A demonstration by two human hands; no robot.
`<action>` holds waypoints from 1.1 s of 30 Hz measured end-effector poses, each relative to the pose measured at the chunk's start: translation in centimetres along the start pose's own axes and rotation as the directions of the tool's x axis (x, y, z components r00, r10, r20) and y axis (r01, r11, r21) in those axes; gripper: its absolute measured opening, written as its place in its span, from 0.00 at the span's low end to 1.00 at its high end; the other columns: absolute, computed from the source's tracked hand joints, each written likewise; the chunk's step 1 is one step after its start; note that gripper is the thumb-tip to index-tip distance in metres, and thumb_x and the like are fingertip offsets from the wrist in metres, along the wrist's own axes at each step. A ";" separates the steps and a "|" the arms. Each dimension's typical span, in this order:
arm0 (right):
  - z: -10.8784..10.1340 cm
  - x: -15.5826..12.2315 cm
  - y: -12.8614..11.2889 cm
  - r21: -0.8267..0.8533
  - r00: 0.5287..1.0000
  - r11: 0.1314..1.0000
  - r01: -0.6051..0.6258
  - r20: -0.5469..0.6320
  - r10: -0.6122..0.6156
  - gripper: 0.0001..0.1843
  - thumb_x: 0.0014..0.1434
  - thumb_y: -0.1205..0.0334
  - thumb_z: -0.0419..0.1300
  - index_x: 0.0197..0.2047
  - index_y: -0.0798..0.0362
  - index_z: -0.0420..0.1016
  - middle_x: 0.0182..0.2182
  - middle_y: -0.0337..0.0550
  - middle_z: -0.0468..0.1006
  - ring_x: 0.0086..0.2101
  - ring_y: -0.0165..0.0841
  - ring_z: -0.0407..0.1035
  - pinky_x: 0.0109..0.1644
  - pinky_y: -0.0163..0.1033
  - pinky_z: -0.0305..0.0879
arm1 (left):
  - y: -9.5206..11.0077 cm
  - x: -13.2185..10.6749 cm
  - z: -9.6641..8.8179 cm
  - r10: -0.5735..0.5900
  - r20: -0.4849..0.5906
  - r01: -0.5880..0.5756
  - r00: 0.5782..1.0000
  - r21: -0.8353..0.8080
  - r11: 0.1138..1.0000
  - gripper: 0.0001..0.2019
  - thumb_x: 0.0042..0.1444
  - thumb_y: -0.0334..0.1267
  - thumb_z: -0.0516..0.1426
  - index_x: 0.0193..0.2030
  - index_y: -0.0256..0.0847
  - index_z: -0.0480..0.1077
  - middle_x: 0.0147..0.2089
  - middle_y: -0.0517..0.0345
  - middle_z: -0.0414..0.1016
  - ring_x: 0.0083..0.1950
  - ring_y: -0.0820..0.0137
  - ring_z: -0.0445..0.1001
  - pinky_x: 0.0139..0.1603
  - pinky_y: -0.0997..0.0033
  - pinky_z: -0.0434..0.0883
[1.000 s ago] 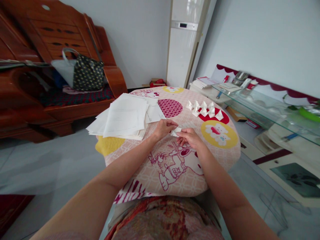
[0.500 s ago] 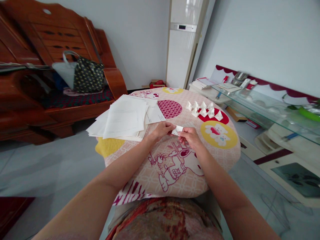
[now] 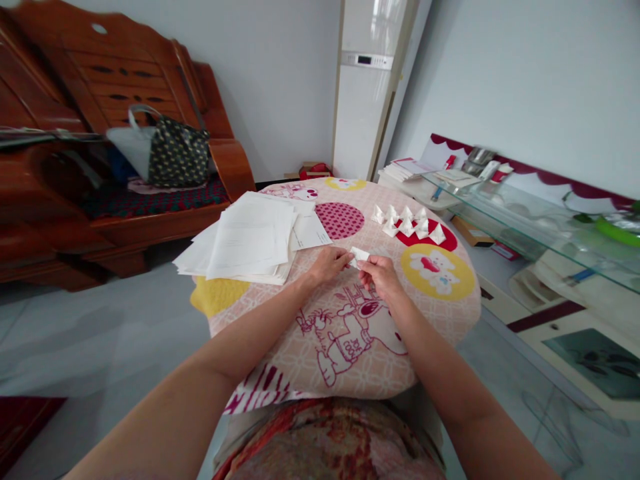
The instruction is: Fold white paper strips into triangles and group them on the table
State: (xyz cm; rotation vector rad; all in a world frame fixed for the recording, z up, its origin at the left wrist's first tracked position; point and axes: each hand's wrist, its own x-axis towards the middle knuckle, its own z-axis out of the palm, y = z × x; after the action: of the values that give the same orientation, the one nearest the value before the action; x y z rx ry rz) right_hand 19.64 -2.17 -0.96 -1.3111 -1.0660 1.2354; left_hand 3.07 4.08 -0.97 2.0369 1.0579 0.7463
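My left hand (image 3: 329,264) and my right hand (image 3: 381,275) meet over the middle of a round table with a pink cartoon cloth (image 3: 350,347). Both pinch a small folded piece of white paper (image 3: 359,255) between their fingertips, just above the cloth. A stack of white paper sheets (image 3: 250,237) lies to the left of my left hand. Several small folded white paper shapes (image 3: 407,222) stand in a cluster on the red spot at the far right of the table.
A carved wooden bench (image 3: 75,133) with a patterned bag (image 3: 175,152) stands at left. A tall white standing unit (image 3: 363,87) is behind the table. A glass-topped cabinet (image 3: 525,213) with books and cups runs along the right wall.
Both hands have kept working the small paper, turning it slightly and shifting a little away from me. The view has drifted a little.
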 end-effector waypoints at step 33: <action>-0.6 -0.3 -0.2 -0.149 0.989 0.989 0.007 0.147 0.015 0.15 0.55 0.52 0.64 0.23 0.52 0.72 0.17 0.40 0.74 0.15 0.26 0.63 0.16 0.31 0.56 | -1.4 0.0 0.1 -0.035 0.101 0.057 0.994 -0.224 0.973 0.18 0.61 0.47 0.57 0.23 0.40 0.64 0.20 0.66 0.58 0.22 0.76 0.55 0.25 0.74 0.53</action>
State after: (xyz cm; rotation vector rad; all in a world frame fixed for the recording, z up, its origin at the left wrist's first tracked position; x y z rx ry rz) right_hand 20.24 -2.45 -0.73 -1.3506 -1.2828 1.2926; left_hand 2.53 4.59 -2.18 1.8291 0.9176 0.7035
